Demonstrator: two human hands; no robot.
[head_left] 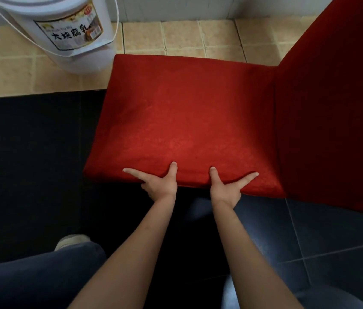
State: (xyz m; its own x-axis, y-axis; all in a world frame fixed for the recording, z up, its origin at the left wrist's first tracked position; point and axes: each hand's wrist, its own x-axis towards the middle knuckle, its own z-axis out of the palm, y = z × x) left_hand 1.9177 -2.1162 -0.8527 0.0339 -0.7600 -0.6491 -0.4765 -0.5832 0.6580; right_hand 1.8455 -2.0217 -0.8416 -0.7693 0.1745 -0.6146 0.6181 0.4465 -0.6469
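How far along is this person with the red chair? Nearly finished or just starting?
It looks late in the job. Done: red fabric lies smooth across the seat and up the backrest. In hand: the left hand and right hand grip the near edge, thumbs on top, most fingers tucked under. Left: probably pulling or tucking that edge, though the underside is hidden.

Red seat [187,121] w/ backrest [332,108] at right, left hand [159,185] & right hand [226,187] gripping its near edge, thumbs on top, white bucket [64,34] far left on tile floor [180,36]
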